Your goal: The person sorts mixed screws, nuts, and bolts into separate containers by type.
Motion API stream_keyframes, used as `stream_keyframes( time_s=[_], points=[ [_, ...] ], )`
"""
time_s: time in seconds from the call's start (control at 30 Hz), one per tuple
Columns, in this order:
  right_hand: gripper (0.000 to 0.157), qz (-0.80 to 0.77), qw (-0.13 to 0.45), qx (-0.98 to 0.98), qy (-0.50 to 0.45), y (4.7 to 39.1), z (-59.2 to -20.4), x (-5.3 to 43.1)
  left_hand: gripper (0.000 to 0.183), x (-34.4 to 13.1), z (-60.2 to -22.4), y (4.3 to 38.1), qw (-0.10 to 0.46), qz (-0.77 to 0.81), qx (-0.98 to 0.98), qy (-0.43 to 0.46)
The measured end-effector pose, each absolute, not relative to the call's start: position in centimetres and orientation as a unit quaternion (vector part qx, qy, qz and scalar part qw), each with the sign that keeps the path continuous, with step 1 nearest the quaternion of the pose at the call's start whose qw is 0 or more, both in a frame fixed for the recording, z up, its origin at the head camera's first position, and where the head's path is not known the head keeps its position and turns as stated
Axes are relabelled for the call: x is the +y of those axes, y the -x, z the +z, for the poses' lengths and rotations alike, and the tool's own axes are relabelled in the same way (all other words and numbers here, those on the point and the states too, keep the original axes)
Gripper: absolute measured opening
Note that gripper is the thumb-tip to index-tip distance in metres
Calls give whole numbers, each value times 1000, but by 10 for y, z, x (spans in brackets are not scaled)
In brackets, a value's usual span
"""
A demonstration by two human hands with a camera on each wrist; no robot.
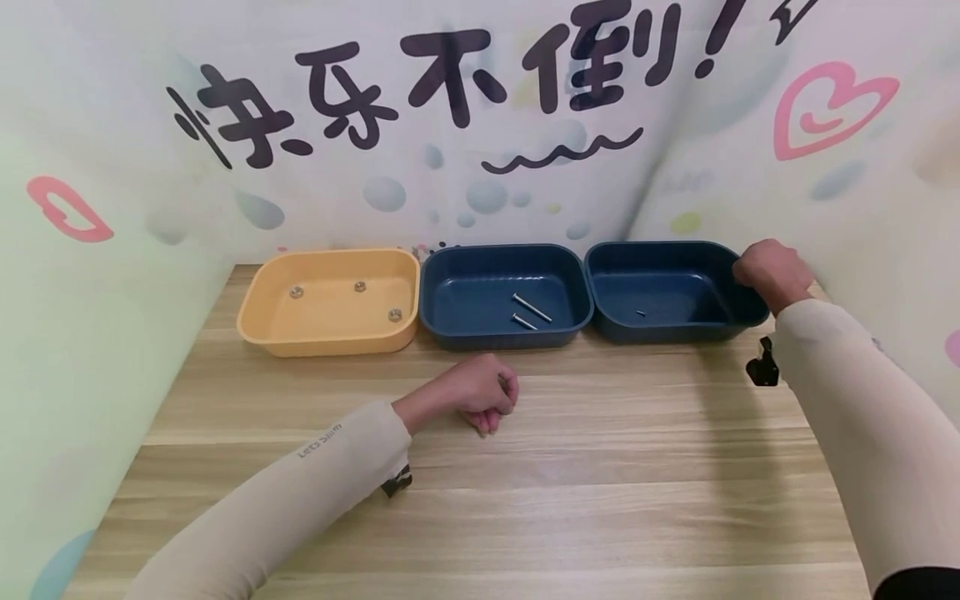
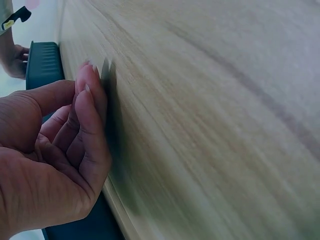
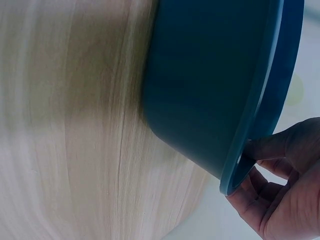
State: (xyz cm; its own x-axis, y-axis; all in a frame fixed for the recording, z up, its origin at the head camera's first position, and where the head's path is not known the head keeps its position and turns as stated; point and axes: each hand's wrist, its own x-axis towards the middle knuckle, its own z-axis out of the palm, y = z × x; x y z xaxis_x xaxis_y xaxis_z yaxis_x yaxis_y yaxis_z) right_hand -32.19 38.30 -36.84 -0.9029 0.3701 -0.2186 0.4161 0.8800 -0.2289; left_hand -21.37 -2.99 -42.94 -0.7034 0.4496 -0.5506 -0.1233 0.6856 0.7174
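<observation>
My right hand (image 1: 775, 271) is at the right end of the right dark blue plastic tub (image 1: 667, 329). In the right wrist view, the thumb and fingers pinch the tub's rim (image 3: 230, 177) from both sides. One tiny screw (image 1: 641, 313) lies inside this tub. My left hand (image 1: 480, 392) is just above the table, in front of the middle blue tub (image 1: 495, 340). Its fingers (image 2: 92, 120) are loosely curled, thumb against the index finger, and nothing shows between them. Two long bolts (image 1: 532, 307) lie in the middle tub.
A yellow tub (image 1: 330, 346) with three metal nuts (image 1: 360, 286) stands at the left of the row. All three tubs stand side by side at the back of the wood-grain table (image 1: 570, 500). A printed cloth (image 1: 465, 150) hangs behind them.
</observation>
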Motion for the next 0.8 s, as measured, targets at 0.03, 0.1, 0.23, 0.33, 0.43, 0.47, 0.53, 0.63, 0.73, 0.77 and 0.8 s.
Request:
stream_keyframes(
  time_s=[0.03, 0.1, 0.23, 0.33, 0.43, 0.47, 0.53, 0.63, 0.73, 0.77, 0.8],
  points=[
    [17, -136, 85, 966, -205, 322, -368, 383, 12, -29, -430, 214, 374, 386, 838, -96],
    [17, -135, 88, 965, -207, 322, -368, 382, 12, -29, -431, 214, 373, 386, 838, -96],
    [18, -134, 92, 964, -212, 323, -368, 382, 12, -28, -431, 214, 376, 382, 839, -95],
    [20, -137, 93, 963, -214, 323, -368, 383, 11, -29, -429, 215, 380, 382, 837, -100],
    [19, -137, 91, 964, -209, 324, -369, 383, 10, -30, -424, 217, 379, 392, 831, -109],
    [18, -136, 90, 965, -206, 324, -369, 383, 9, -31, -421, 218, 378, 397, 829, -111],
    [17, -135, 87, 966, -202, 324, -368, 383, 7, -31, -416, 220, 374, 404, 827, -117],
    [18, -135, 91, 965, -205, 323, -367, 383, 6, -32, -409, 223, 377, 406, 823, -125],
    [21, -132, 99, 963, -214, 323, -366, 381, 5, -30, -403, 224, 384, 399, 822, -136],
    [22, -132, 102, 962, -216, 323, -365, 381, 5, -30, -402, 224, 387, 396, 821, -140],
    [23, -132, 105, 961, -219, 323, -365, 380, 6, -29, -400, 224, 388, 394, 821, -145]
  ],
)
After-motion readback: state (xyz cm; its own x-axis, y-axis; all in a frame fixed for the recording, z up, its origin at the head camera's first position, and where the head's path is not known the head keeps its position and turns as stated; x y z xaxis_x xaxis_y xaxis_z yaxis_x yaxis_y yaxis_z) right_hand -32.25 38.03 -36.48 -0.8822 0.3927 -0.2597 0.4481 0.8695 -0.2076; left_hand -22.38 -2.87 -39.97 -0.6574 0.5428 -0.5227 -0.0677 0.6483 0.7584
